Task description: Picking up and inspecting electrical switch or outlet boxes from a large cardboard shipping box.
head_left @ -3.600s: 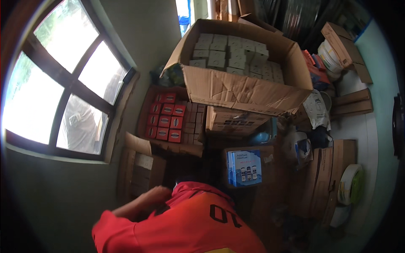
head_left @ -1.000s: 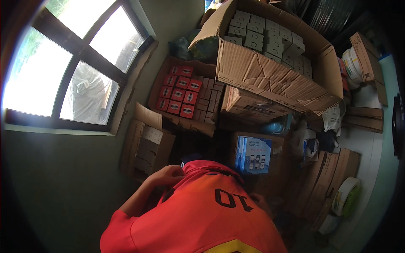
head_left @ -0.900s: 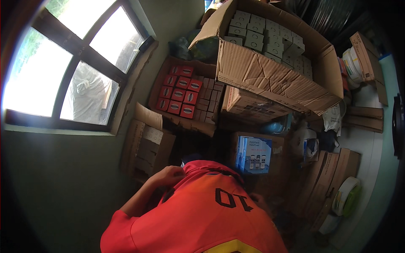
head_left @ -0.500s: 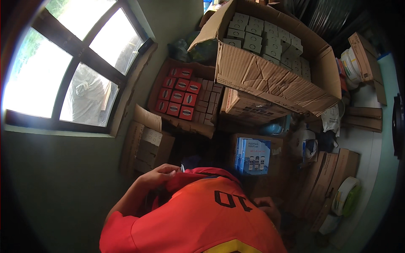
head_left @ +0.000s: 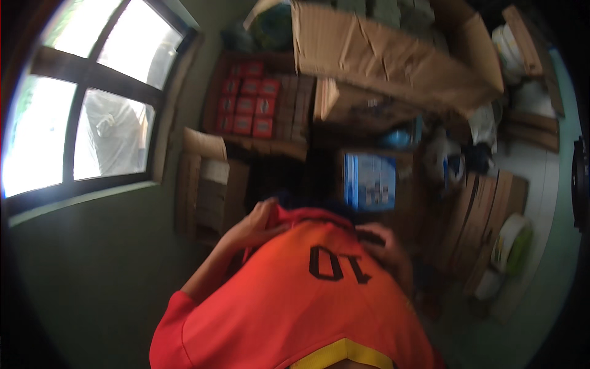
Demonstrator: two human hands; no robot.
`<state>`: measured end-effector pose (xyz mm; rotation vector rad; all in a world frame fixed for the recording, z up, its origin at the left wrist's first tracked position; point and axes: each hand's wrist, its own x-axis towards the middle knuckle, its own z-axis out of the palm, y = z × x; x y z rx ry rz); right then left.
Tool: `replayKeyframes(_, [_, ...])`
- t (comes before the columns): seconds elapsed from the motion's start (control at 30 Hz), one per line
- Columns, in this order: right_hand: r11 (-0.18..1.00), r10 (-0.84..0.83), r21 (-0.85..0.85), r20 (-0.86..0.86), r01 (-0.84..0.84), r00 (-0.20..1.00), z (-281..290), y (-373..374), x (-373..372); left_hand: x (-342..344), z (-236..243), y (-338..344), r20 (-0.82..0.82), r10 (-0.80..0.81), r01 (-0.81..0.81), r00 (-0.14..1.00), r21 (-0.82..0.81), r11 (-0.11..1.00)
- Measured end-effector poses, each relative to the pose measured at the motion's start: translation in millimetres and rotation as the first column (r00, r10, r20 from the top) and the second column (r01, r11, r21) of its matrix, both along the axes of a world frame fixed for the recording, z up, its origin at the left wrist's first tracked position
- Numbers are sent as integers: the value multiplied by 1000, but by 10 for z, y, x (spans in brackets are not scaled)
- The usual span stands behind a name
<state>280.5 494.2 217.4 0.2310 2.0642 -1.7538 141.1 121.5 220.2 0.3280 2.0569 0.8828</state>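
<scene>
I have on a red-orange jersey (head_left: 295, 270) with dark figures and a yellow-edged collar; it fills the lower middle. My left hand (head_left: 259, 222) is closed on its hem at the left side, with the fingers partly hidden in the cloth. On the other side, my right hand (head_left: 386, 241) is at the jersey's edge by a dark strip that I cannot make out. Motion smears its fingers. Beyond my waist, a blue printed box (head_left: 370, 182) stands near a brown carton, apart from both hands.
Ahead on the left, an open carton (head_left: 258, 147) holds several small red boxes (head_left: 247, 106). A large open carton (head_left: 393, 67) juts out above. A smaller open carton (head_left: 236, 190) stands near the window (head_left: 114, 117). Flat cartons (head_left: 473, 215) and a white roll (head_left: 511, 243) are on the right.
The view has tilted, so the boxes sit higher in the picture. My right hand has come up along the jersey's side to its front edge. My left hand stays at the hem.
</scene>
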Motion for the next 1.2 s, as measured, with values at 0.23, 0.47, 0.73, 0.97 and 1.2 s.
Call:
replayKeyframes(0.23, [985,79,153,35,-83,996,291,-102,50,117,186,-74,-186,-51,92,981,216,972])
replayKeyframes(0.47, [985,105,129,84,-116,991,456,-146,-31,104,349,-37,-38,4,8,999,308,951])
replayKeyframes(0.73, [989,118,-101,83,-110,990,626,21,-119,-5,468,-166,41,7,-24,999,436,899])
replayKeyframes(0.97, [875,-105,-482,-257,-33,961,841,146,-134,-140,689,-254,429,154,-445,890,747,494])
replayKeyframes(1.2, [989,141,-75,203,-128,969,657,93,-152,-74,508,-126,480,323,-439,815,148,886])
